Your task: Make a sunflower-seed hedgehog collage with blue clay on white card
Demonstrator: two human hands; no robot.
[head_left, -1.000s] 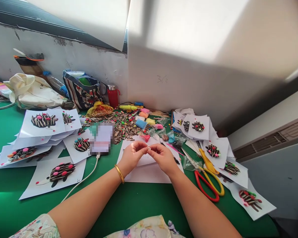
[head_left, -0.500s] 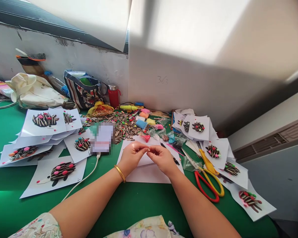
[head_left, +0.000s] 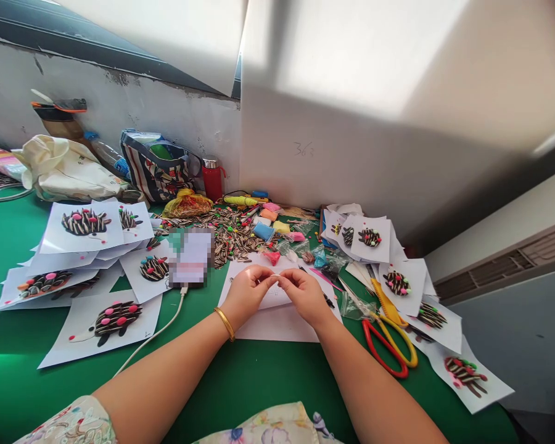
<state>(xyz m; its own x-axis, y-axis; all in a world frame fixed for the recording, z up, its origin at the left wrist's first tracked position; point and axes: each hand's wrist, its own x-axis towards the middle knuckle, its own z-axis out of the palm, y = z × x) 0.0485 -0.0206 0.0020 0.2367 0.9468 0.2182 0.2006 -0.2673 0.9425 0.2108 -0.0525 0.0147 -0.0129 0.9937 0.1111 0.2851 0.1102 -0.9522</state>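
Note:
My left hand point(head_left: 247, 291) and my right hand point(head_left: 304, 295) meet fingertip to fingertip above a white sheet of paper point(head_left: 277, 320) on the green table point(head_left: 240, 382). Both pinch a tiny pale piece point(head_left: 276, 279) between thumb and fingers; I cannot make out what it is. A gold bangle point(head_left: 224, 323) circles my left wrist. A heap of striped sunflower seeds point(head_left: 234, 234) lies just behind the hands, with coloured clay lumps point(head_left: 268, 222) beside it.
Paper sheets with seed hedgehogs point(head_left: 115, 317) cover the left side, more point(head_left: 398, 280) lie at the right. Red and yellow scissors point(head_left: 388, 336) rest right of my right hand. A phone point(head_left: 190, 256) with a white cable, a striped bag point(head_left: 155, 169), a red flask point(head_left: 211, 179) and a cloth bag point(head_left: 67, 169) stand near the wall.
Both hands stay together over the white sheet; the fingers shift slightly around the small piece. Nothing else has moved.

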